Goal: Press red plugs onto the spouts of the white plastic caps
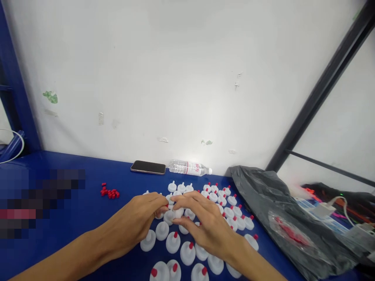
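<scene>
Near the middle of the table, my left hand [143, 214] is closed in a pinch, with a bit of a small red cap showing at its fingertips. My right hand [205, 222] curls its thumb and fingers around a white nozzle lid [178, 213], close beside the left fingertips. Around both hands stand many white nozzle lids [172, 242]. Those to the right and front mostly carry red tips, while several at the back, such as this bare lid [172, 187], have plain spouts. A small pile of red caps [111, 193] lies left of my left hand.
A phone [148, 167] and a clear plastic bottle [190, 168] lie along the wall at the back of the blue table [73, 168]. On the right is a dark plastic bag [263, 203] with a clear packet of red pieces [291, 232] on it. Cables and a white plug [324, 208] sit beyond.
</scene>
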Demonstrator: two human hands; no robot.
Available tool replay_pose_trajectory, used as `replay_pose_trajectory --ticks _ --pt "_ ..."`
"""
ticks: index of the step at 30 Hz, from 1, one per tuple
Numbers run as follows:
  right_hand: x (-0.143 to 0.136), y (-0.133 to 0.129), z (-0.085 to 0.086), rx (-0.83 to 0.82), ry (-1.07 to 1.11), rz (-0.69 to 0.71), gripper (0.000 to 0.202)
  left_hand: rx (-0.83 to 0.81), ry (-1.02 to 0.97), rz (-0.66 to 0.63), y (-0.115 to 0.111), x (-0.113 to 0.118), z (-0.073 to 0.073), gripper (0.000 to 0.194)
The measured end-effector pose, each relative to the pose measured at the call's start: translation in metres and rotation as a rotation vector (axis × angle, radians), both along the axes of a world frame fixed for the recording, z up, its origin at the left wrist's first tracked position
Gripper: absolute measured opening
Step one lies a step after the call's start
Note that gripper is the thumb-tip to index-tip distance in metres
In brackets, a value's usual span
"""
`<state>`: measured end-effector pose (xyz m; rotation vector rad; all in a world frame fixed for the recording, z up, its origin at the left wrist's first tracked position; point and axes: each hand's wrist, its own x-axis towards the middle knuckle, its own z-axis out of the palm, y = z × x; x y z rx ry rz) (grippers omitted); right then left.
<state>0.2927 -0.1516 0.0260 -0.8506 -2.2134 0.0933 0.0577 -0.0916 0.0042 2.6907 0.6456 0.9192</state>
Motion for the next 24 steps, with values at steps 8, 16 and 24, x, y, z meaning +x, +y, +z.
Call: replay_pose_trajectory --ticks 8,16,24 --pt "-0.002 0.004 -0.007 0.088 -0.122 0.041 0.023 0.109 0.067 0.015 -0.002 0.003 0.001 0.028" --pt "0.027 0.021 0.015 -0.095 0.044 -0.342 0.023 0.212 0.318 0.337 0.034 -0.026 0.024 0.038" --pt "0.070 0.069 0.016 -0.225 0.021 -0.600 0.013 -0.010 0.502 0.513 0.067 -0.079 0.031 0.031"
